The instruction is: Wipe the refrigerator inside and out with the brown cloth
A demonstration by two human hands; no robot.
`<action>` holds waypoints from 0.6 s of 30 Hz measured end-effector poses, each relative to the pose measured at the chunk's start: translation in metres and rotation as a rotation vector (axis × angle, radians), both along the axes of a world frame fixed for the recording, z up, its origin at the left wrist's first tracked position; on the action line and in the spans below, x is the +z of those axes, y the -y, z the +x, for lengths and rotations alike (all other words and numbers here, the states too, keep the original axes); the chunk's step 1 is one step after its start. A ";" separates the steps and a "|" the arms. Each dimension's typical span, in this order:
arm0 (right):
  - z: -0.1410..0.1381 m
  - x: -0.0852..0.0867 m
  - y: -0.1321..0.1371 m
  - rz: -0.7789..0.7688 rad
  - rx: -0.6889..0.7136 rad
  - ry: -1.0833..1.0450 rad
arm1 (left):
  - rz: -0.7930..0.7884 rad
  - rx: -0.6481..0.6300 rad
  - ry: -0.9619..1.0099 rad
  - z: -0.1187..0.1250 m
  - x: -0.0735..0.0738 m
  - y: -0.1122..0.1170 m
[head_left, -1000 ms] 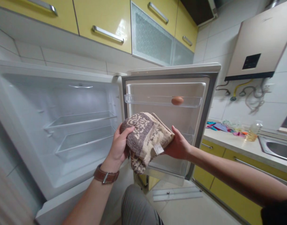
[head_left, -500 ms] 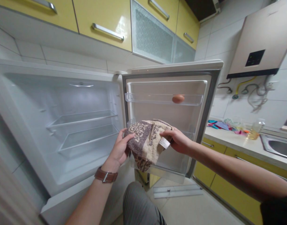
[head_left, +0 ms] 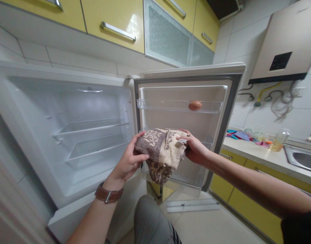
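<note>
A folded towel (head_left: 163, 152), brown and cream with a leafy pattern, is held up before the open fridge door (head_left: 165, 125). My left hand (head_left: 128, 159) grips its left edge, the thumb lying on the front and the other fingers partly hidden behind. On the right edge, my right hand (head_left: 194, 147) pinches the cloth near a small white label. One patterned corner hangs down below the hands. To the left of the towel the fridge compartment (head_left: 94, 101) stands open, with glass shelves (head_left: 94, 126) inside.
A brown egg (head_left: 195, 105) sits in the upper door rack (head_left: 165, 105). On the right-hand counter (head_left: 247, 145) lie coloured cloths (head_left: 238, 135) and a bottle of yellowish liquid (head_left: 279, 140) beside a sink (head_left: 305, 161). Yellow cabinets (head_left: 112, 17) hang above the fridge. A white panel (head_left: 193, 205) lies on the floor.
The towel has been bunched a little more, and its label is now mostly folded over. My left thumb has moved lower on the cloth. The view has shifted slightly.
</note>
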State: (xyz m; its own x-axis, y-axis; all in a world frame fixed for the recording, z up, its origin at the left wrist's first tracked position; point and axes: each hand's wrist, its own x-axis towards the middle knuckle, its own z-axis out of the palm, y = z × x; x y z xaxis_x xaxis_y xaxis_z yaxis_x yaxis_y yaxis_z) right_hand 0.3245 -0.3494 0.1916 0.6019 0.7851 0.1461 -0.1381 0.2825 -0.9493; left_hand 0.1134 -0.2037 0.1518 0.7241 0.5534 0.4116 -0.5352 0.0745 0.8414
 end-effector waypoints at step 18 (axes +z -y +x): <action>-0.018 -0.043 0.038 0.061 -0.015 1.208 | 0.376 0.471 -0.162 0.009 0.026 0.011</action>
State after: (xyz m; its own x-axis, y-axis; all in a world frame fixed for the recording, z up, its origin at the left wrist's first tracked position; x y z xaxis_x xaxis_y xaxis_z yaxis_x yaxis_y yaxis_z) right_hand 0.3067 -0.3874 0.1490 0.0611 0.7516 0.6568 0.8321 0.3250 -0.4493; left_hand 0.1224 -0.2150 0.1778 0.5070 0.6672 0.5457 -0.3022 -0.4553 0.8375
